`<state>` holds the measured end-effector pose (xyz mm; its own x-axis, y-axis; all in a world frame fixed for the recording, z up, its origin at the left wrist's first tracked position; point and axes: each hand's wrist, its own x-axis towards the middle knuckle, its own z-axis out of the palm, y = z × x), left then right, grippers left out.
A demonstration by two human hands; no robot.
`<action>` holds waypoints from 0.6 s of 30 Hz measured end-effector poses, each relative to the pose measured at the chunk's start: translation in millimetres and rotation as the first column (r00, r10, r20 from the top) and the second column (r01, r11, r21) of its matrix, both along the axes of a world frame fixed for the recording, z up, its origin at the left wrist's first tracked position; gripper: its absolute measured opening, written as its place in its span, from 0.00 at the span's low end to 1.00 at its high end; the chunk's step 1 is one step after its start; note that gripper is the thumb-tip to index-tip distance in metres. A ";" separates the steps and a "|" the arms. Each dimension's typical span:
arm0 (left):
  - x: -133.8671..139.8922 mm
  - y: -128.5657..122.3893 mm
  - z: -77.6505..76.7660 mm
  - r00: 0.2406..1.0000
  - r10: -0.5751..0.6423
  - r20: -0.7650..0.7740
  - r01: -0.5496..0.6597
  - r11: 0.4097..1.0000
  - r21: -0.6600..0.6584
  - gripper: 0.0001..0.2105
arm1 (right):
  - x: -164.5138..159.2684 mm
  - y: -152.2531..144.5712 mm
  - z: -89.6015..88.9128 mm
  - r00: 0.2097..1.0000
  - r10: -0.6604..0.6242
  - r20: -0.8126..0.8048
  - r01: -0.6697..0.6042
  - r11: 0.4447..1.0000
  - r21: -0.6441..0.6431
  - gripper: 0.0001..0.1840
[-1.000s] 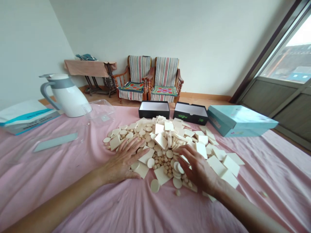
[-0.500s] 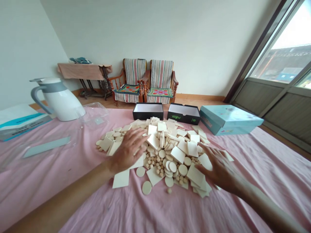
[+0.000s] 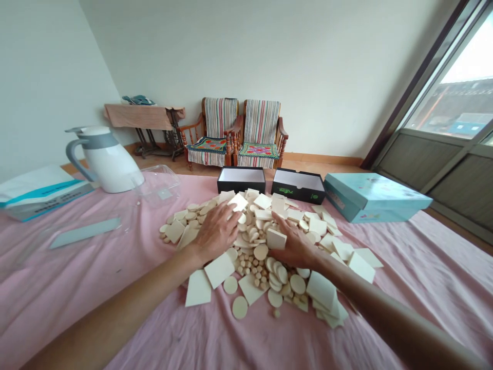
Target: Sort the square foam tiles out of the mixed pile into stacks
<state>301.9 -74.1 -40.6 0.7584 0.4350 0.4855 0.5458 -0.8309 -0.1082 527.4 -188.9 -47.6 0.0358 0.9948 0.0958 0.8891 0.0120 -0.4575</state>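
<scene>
- Closest in, the left hand (image 3: 217, 229) rests over the pale heap (image 3: 252, 235); its fingertips are obscured, so whether its grip is closed cannot be told.
- The right hand (image 3: 298, 247) has thumb and fingers apart around a raised square tile (image 3: 276, 239); whether it is pinched is unclear.
- Around them, squares, discs (image 3: 239, 307) and small wooden pieces (image 3: 252, 266) spread across pink cloth (image 3: 231, 347).
- Behind stand two black boxes (image 3: 241, 187).

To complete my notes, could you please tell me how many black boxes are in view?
2: the left black box stands behind the pile of pale pieces, and the right black box stands between that one and the light-blue box. No other shows.
</scene>
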 end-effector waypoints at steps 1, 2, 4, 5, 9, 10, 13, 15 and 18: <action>-8.6 6.5 -1.1 0.999 0.037 0.025 -0.037 0.999 -0.007 0.14 | -4.4 6.1 0.1 1.000 0.007 -0.011 -0.007 1.000 0.006 0.53; -17.4 12.3 -2.2 0.997 0.070 0.045 -0.069 0.997 -0.022 0.15 | -8.7 11.9 0.1 1.000 0.010 -0.020 -0.010 1.000 0.008 0.53; -35.3 21.3 -3.5 0.991 0.117 0.066 -0.113 0.992 -0.060 0.14 | -16.5 22.0 -0.1 0.999 -0.004 -0.039 0.004 1.000 0.005 0.51; -43.9 24.2 -3.6 0.988 0.136 0.068 -0.130 0.988 -0.079 0.14 | -19.9 26.2 -0.2 0.999 -0.019 -0.051 0.019 1.000 0.006 0.51; -72.7 27.9 -2.5 0.976 0.203 0.077 -0.191 0.971 -0.144 0.10 | -33.3 39.1 0.3 0.995 -0.041 -0.096 0.043 0.999 0.018 0.48; -77.7 28.2 -2.9 0.971 0.220 0.092 -0.203 0.965 -0.166 0.09 | -37.2 42.0 0.8 0.993 -0.037 -0.109 0.039 0.999 0.022 0.48; -87.3 30.5 -6.8 0.953 0.262 0.149 -0.226 0.948 -0.222 0.09 | -51.9 50.7 3.8 0.989 -0.022 -0.145 0.028 0.999 0.038 0.48; -90.1 32.7 -10.1 0.949 0.263 0.172 -0.218 0.946 -0.241 0.09 | -64.5 56.1 7.3 0.987 -0.007 -0.160 0.015 0.999 0.047 0.48; -92.3 35.0 -13.1 0.954 0.233 0.191 -0.181 0.950 -0.255 0.09 | -86.7 63.2 14.2 0.985 0.072 -0.156 -0.063 0.996 0.062 0.48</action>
<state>209.6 -39.1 -53.8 0.5279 0.6911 0.4936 0.6967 -0.6848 0.2138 440.7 -125.7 -33.4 -0.0124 0.9886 0.1503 0.8021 0.0996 -0.5888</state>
